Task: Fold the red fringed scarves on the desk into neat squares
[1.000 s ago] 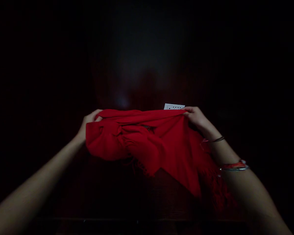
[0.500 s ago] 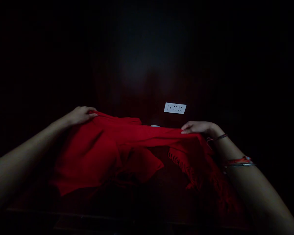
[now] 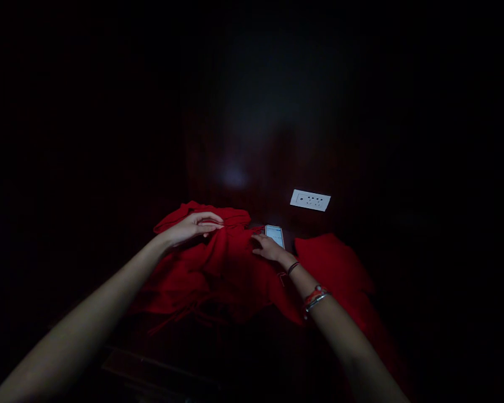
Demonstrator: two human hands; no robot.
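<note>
The crumpled red fringed cloth [image 3: 231, 268] lies on the dark bench [image 3: 159, 362], its loose strands pointing toward the front edge. The left hand [image 3: 195, 226] rests at the upper part of the cloth; its thumb and fingers are narrowly spaced, with the tips at a fold, and whether they pinch it cannot be told. The right hand [image 3: 269, 247] is positioned over the right side of the cloth, thumb and fingers apart, gripping nothing visible. A rectangular phone with a lit screen [image 3: 274, 233] lies toward the rear edge, partly covered by the right hand. A second red cloth section [image 3: 334, 260] lies to the right, beyond the right forearm; any connection is hidden. A white rectangular socket plate [image 3: 311, 200] sits behind the bench
</note>
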